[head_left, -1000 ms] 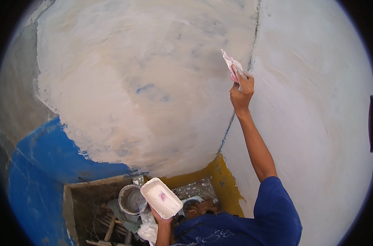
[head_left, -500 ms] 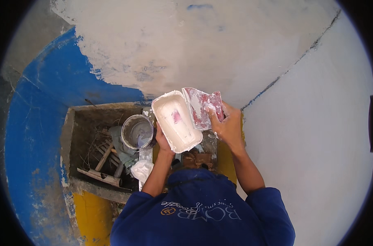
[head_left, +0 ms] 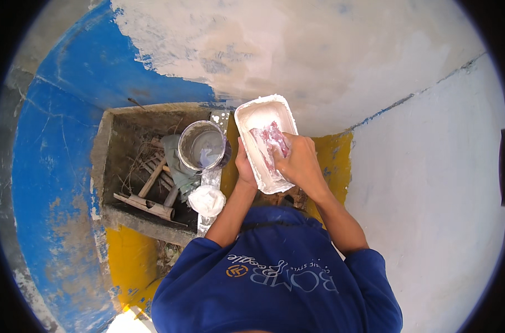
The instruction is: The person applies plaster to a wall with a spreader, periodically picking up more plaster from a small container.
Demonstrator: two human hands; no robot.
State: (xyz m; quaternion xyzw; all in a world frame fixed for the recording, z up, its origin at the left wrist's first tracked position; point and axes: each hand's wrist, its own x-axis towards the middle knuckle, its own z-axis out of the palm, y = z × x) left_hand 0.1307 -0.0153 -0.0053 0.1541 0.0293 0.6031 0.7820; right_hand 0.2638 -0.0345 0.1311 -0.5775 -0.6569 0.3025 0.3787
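Holding the white tray [head_left: 251, 119] of filler in our left hand [head_left: 245, 166], our right hand [head_left: 300, 161] grips a pink-smeared scraper [head_left: 270, 141] inside it; tilt it and filler could, we judge, spill onto the bucket [head_left: 202, 147] below.

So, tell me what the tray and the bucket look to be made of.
White tray: probably thin plastic or foam, matte, with a rounded moulded rim smeared with white paste. Bucket: likely metal or plastic; its grey, dull wall is coated in dried residue, so it stays uncertain.
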